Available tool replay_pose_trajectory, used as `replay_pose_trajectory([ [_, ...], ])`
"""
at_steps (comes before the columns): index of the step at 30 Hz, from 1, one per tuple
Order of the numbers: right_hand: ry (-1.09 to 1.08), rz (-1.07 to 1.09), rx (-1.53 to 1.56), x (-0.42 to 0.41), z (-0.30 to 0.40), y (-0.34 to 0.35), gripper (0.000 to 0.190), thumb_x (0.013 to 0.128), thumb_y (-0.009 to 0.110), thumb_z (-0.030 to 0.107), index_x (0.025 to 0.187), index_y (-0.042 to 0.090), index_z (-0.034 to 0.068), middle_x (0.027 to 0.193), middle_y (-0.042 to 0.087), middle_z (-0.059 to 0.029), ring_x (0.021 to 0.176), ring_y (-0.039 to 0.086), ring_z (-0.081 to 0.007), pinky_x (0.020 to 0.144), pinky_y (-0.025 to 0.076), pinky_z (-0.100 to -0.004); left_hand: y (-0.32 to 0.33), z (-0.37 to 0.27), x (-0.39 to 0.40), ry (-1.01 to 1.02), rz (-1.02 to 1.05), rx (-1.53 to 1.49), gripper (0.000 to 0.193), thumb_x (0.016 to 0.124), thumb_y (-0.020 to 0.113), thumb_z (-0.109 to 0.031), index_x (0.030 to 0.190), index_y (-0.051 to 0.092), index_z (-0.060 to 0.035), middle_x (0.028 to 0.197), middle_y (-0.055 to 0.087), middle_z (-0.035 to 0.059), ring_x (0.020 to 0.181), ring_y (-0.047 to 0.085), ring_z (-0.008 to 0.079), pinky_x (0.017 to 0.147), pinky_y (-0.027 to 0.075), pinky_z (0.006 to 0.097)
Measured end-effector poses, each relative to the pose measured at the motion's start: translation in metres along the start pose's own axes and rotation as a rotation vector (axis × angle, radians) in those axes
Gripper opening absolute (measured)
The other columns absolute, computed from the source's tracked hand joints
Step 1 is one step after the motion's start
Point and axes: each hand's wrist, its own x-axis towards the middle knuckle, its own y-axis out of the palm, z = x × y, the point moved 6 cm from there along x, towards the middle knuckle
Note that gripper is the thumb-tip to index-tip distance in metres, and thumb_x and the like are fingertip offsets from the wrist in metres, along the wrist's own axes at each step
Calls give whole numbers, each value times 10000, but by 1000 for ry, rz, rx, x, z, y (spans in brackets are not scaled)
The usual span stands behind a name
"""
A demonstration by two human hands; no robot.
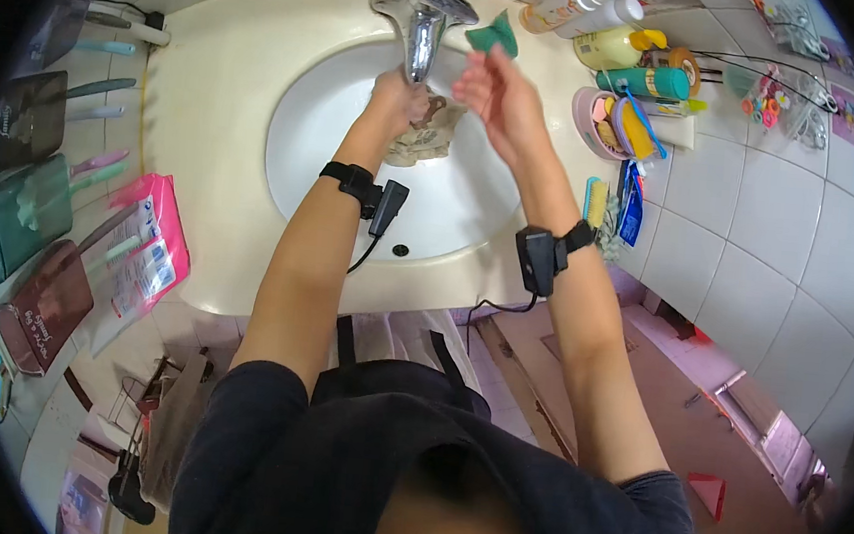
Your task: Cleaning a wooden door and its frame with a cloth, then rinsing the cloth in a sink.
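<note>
My left hand (401, 99) is under the spout of the chrome faucet (423, 37), at the edge of a wet beige cloth (426, 140) with a brown patch. Its fingers are partly hidden by the spout, so whether they grip the cloth does not show. The cloth lies bunched in the white oval sink basin (316, 145). My right hand (501, 103) is raised over the basin's right side, slightly blurred, fingers apart and nothing in it. Just beyond its fingertips a green scouring pad (496, 34) rests on the sink's back rim.
Bottles (611, 46), a green tube (645, 81), a round pink container (596, 122) and a yellow-bristled brush (595, 202) line the right of the counter. Cups with toothbrushes (24, 220) and a pink-edged plastic package (145, 260) are at the left. Black cables hang from both wrist devices.
</note>
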Motion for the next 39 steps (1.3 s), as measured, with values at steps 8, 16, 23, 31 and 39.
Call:
replay_pose_trajectory([
  [8, 201, 65, 325, 95, -100, -4, 164, 957, 575, 34, 1077, 572, -77, 974, 625, -150, 896, 656, -234, 816, 596, -310, -58, 5, -60, 379, -332, 791, 612, 759, 786, -152, 1306, 552, -11, 1089, 603, 131, 879, 632, 239, 755, 539, 346],
  [16, 365, -48, -520, 36, -116, -21, 335, 987, 584, 281, 1009, 675, -40, 832, 659, -70, 826, 635, -134, 666, 501, -229, -80, 44, -81, 455, -458, 1442, 500, 721, 804, -209, 1186, 660, -92, 1183, 609, 194, 1142, 545, 358, 955, 463, 416],
  [23, 137, -138, -771, 2, -145, -95, 508, 979, 532, 469, 1017, 675, -17, 882, 675, -72, 804, 634, -152, 764, 512, -290, -51, 28, -78, 495, -250, 1060, 193, 842, 721, -186, 990, 742, -64, 970, 678, 92, 925, 605, 208, 811, 493, 344],
  [31, 304, -78, -550, -22, -137, -26, 440, 880, 661, 455, 850, 701, 18, 753, 663, -72, 706, 652, -184, 645, 534, -322, -33, 6, -153, 268, -118, 457, 217, 967, 608, -201, 1051, 682, -14, 945, 635, 3, 819, 519, 72, 779, 439, 239],
  [39, -221, 7, -744, -38, -63, 45, 332, 955, 605, 265, 820, 685, -27, 673, 621, -87, 651, 609, -157, 616, 498, -324, -6, -41, -200, 316, -245, 457, 181, 974, 611, -183, 1065, 667, -38, 972, 662, 6, 769, 556, 36, 631, 442, 177],
])
